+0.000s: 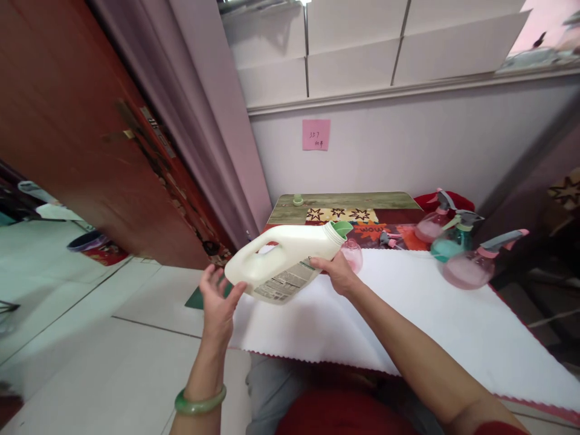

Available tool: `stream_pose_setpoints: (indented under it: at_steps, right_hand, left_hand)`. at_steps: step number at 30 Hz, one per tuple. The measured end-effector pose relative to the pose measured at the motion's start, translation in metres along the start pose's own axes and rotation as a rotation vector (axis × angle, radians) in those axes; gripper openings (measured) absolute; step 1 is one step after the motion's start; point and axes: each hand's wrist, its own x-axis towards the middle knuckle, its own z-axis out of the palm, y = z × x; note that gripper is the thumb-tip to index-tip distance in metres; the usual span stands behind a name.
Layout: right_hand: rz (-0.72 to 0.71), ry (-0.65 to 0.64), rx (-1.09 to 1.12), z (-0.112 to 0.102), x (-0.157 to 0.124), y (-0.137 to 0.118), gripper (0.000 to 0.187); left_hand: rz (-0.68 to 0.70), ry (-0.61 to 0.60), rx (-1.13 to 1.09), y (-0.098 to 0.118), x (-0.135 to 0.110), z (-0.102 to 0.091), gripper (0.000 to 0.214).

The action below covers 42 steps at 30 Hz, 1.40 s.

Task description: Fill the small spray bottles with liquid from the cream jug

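A: What do the nearest parts show?

B: Left hand [217, 302]: fingers spread, thumb at the base of a white jug [281, 260]; whether the other fingers bear on it cannot be told. Right hand [338, 272]: thumb laid on the near side of the neck, remaining fingers hidden.

A: Why a hand at each end?

B: Probably to share the weight and govern the tilt. The jug is held aslant above the table, base to the left, its green spout [342, 228] to the right, just beside a round pink bottle [352, 255]. Contact between the two cannot be told.

A: And the surface?

B: A white cloth [421, 320], scalloped at its edge. At right stand three spray bottles [469, 269], perhaps placed to leave the middle free. Right of the pink bottle lies a spray head [388, 239]; a small green cap [298, 199] sits on the patterned far end, presumably set aside.

A: The room?

B: Tiled floor [90, 362] and wooden door [90, 121] at left; beyond, a mauve curtain [212, 109] and a pale wall [385, 145] bearing a pink note [316, 134].
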Motion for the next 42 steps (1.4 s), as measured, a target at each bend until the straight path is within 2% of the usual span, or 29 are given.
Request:
stream_pose_setpoints:
  at_steps: [2, 5, 11, 15, 18, 21, 26, 34, 38, 42]
  right_hand:
    - [0.009, 0.005, 0.044, 0.0, 0.002, 0.009, 0.055]
    - [0.027, -0.021, 0.085, -0.001, 0.005, 0.023, 0.055]
    - [0.086, -0.032, 0.171, -0.009, 0.006, 0.044, 0.057]
    - [0.091, -0.057, 0.195, -0.018, 0.009, 0.055, 0.058]
    - [0.03, -0.056, 0.093, -0.027, 0.013, 0.061, 0.056]
    - [-0.051, 0.008, -0.001, -0.037, 0.016, 0.066, 0.056]
    - [-0.136, 0.092, 0.013, -0.049, 0.014, 0.069, 0.056]
    - [-0.101, 0.042, 0.08, -0.05, 0.013, 0.056, 0.053]
    - [-0.09, 0.073, 0.142, -0.052, 0.014, 0.055, 0.044]
    - [-0.071, 0.126, 0.205, -0.052, 0.016, 0.055, 0.044]
  left_hand:
    - [-0.212, -0.123, -0.156, -0.018, -0.01, 0.003, 0.101]
    - [-0.345, -0.241, -0.291, -0.03, -0.022, 0.015, 0.089]
    - [-0.4, -0.185, -0.335, -0.029, -0.029, 0.027, 0.08]
    - [-0.36, -0.154, -0.302, -0.033, -0.032, 0.027, 0.082]
    - [-0.327, -0.116, -0.278, -0.036, -0.032, 0.03, 0.085]
    - [-0.289, -0.113, -0.262, -0.035, -0.029, 0.032, 0.087]
    - [-0.242, -0.119, -0.233, -0.026, -0.022, 0.036, 0.088]
    - [-0.187, -0.131, -0.151, -0.006, -0.013, 0.038, 0.08]
    - [-0.132, -0.15, -0.147, 0.005, -0.01, 0.041, 0.083]
    - [-0.11, -0.167, -0.145, 0.013, -0.007, 0.047, 0.085]
